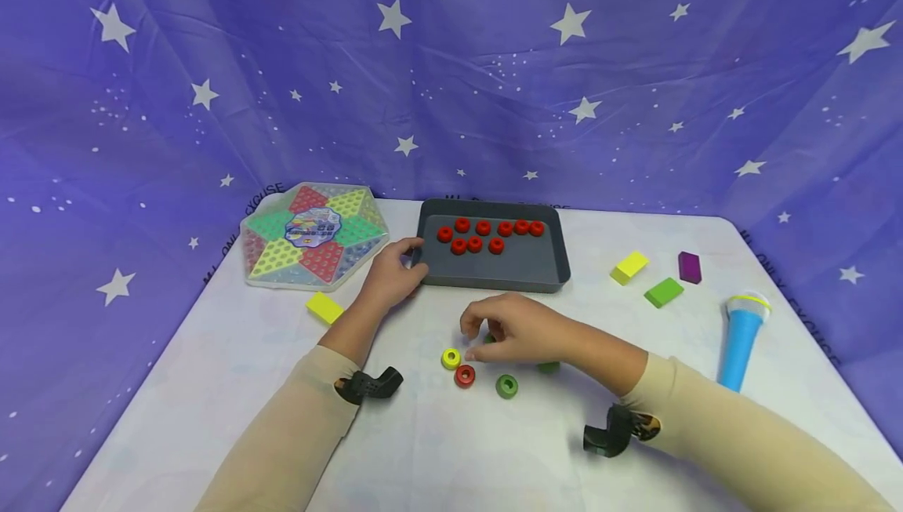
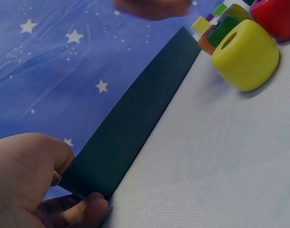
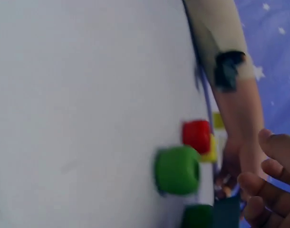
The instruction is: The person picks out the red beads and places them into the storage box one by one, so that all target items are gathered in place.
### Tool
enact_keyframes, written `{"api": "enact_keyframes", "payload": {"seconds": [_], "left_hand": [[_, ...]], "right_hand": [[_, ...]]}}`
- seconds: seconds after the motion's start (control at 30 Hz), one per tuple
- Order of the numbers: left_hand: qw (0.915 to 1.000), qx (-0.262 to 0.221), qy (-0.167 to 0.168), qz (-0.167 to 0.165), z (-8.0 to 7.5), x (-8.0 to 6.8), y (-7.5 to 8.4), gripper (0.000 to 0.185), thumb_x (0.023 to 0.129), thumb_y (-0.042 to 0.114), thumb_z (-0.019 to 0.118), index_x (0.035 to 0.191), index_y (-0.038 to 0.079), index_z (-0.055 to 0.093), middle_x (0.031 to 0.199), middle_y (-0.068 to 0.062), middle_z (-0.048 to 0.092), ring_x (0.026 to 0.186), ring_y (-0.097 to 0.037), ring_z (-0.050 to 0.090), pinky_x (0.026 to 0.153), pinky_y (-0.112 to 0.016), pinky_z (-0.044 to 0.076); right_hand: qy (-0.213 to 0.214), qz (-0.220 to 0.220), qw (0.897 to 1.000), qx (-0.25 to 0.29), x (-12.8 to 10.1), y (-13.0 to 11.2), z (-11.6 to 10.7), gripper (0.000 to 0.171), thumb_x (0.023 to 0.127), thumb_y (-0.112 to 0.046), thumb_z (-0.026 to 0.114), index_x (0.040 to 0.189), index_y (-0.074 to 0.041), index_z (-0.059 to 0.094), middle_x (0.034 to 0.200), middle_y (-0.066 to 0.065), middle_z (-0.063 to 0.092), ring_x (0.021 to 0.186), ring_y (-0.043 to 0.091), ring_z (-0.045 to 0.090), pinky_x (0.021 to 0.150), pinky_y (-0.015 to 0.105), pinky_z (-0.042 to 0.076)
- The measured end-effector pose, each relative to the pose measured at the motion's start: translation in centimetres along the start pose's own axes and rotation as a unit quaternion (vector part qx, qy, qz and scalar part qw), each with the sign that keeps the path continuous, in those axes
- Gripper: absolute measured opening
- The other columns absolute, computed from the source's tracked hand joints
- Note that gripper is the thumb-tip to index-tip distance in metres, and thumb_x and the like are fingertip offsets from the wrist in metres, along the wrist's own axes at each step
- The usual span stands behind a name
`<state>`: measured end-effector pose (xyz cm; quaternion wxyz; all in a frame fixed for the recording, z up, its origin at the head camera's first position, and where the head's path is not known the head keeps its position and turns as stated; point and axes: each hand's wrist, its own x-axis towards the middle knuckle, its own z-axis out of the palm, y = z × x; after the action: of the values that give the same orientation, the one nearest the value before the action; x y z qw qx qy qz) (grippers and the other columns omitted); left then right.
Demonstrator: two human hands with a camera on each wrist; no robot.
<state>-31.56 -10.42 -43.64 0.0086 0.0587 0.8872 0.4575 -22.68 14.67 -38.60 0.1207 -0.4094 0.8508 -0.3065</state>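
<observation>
My left hand point(image 1: 393, 273) grips the near left corner of a dark grey tray point(image 1: 487, 282); the left wrist view shows the tray's wall point(image 2: 128, 118) between thumb and fingers. Inside the tray sit several red beads point(image 1: 483, 227). Over the table in front of it hovers my right hand point(image 1: 525, 328), fingers loosely curled with nothing seen between them. Near its thumb lie a yellow bead point(image 1: 445, 361) and a red bead point(image 1: 458, 381), with a green bead point(image 1: 500, 390) closer to me. Another green bead point(image 1: 549, 368) is partly hidden under the right hand.
At back left lies a star-patterned game board point(image 1: 324, 257), a yellow block point(image 1: 324, 307) in front of it. To the right are a yellow block point(image 1: 629, 267), a green block point(image 1: 663, 292), a purple block point(image 1: 690, 267) and a blue toy microphone point(image 1: 741, 343). A starry purple curtain point(image 1: 487, 104) hangs behind.
</observation>
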Motion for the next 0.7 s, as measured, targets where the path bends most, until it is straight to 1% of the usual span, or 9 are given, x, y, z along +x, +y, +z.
{"api": "enact_keyframes", "payload": {"seconds": [0.07, 0.17, 0.27, 0.33, 0.43, 0.53, 0.7], "left_hand": [[1.0000, -0.001, 0.000, 0.002, -0.1, 0.0, 0.0, 0.053, 0.087, 0.022, 0.061, 0.140, 0.018, 0.060, 0.140, -0.013, 0.057, 0.125, -0.028, 0.052, 0.108, -0.048, 0.043], [1.0000, -0.003, -0.001, 0.006, -0.1, 0.0, 0.0, 0.053, 0.087, 0.022, 0.060, 0.140, 0.018, 0.060, 0.139, -0.013, 0.057, 0.123, -0.028, 0.052, 0.107, -0.047, 0.044], [1.0000, -0.003, -0.001, 0.006, -0.1, 0.1, 0.0, 0.054, 0.087, 0.022, 0.061, 0.140, 0.018, 0.060, 0.139, -0.013, 0.057, 0.122, -0.028, 0.053, 0.106, -0.047, 0.044], [1.0000, -0.004, -0.001, 0.006, -0.1, 0.1, 0.0, 0.053, 0.087, 0.022, 0.061, 0.140, 0.018, 0.060, 0.139, -0.013, 0.057, 0.122, -0.028, 0.052, 0.107, -0.047, 0.044], [1.0000, -0.003, -0.002, 0.005, -0.1, 0.1, 0.0, 0.054, 0.087, 0.022, 0.061, 0.140, 0.018, 0.060, 0.139, -0.012, 0.057, 0.126, -0.028, 0.052, 0.109, -0.048, 0.043], [1.0000, -0.002, -0.001, 0.004, -0.1, 0.0, 0.0, 0.053, 0.087, 0.022, 0.061, 0.140, 0.018, 0.060, 0.139, -0.012, 0.057, 0.129, -0.028, 0.051, 0.112, -0.048, 0.041], [1.0000, -0.005, 0.000, 0.001, -0.1, -0.1, -0.1, 0.054, 0.087, 0.022, 0.060, 0.140, 0.018, 0.060, 0.139, -0.012, 0.057, 0.131, -0.028, 0.050, 0.113, -0.049, 0.040]], "right_hand": [[-0.010, -0.002, 1.000, -0.023, -0.3, -0.2, 0.8, 0.021, 0.090, -0.037, 0.076, 0.103, -0.023, 0.070, 0.092, -0.010, 0.069, 0.063, 0.002, 0.051, 0.064, 0.022, 0.047], [-0.009, -0.015, 0.998, -0.068, -0.8, -0.5, 2.0, 0.016, 0.088, -0.038, 0.077, 0.097, -0.026, 0.069, 0.086, -0.017, 0.065, 0.062, -0.001, 0.048, 0.062, 0.020, 0.043], [-0.002, -0.036, 0.993, -0.116, -1.0, -0.7, 2.9, 0.016, 0.087, -0.039, 0.077, 0.093, -0.028, 0.069, 0.085, -0.021, 0.063, 0.066, -0.003, 0.049, 0.064, 0.018, 0.043], [-0.001, -0.043, 0.990, -0.135, -1.0, -0.8, 3.4, 0.016, 0.086, -0.039, 0.078, 0.093, -0.028, 0.068, 0.088, -0.021, 0.064, 0.070, -0.003, 0.051, 0.066, 0.018, 0.044], [-0.002, -0.039, 0.989, -0.143, -1.0, -0.8, 3.9, 0.019, 0.085, -0.038, 0.079, 0.094, -0.027, 0.067, 0.090, -0.020, 0.064, 0.076, -0.002, 0.055, 0.070, 0.019, 0.046], [-0.003, -0.031, 0.990, -0.139, -1.0, -0.8, 4.2, 0.019, 0.084, -0.036, 0.080, 0.094, -0.026, 0.067, 0.090, -0.020, 0.064, 0.078, -0.002, 0.056, 0.072, 0.020, 0.048], [0.006, -0.032, 0.988, -0.151, -1.0, -0.9, 4.6, 0.021, 0.082, -0.040, 0.081, 0.092, -0.027, 0.066, 0.088, -0.020, 0.063, 0.078, -0.003, 0.054, 0.073, 0.022, 0.048]]}}
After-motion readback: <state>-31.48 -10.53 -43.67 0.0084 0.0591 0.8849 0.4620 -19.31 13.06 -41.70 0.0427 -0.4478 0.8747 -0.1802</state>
